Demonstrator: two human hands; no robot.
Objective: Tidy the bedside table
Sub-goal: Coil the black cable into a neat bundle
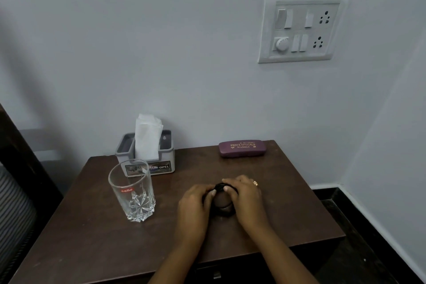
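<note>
- Since it looks like a bundle of black elastic bands (220, 186), it should handle light, soft and springy; pinch the loops at both sides.
- It lies on the worktop (92, 237) directly between the hands, touching both.
- The left hand (196, 200) and right hand (244, 198) both curl their fingers onto it.
- A fragile glass (131, 191) stands near, left of the left hand.

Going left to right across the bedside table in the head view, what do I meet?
Cello drinking glass → left hand → black looped bundle → right hand
</note>
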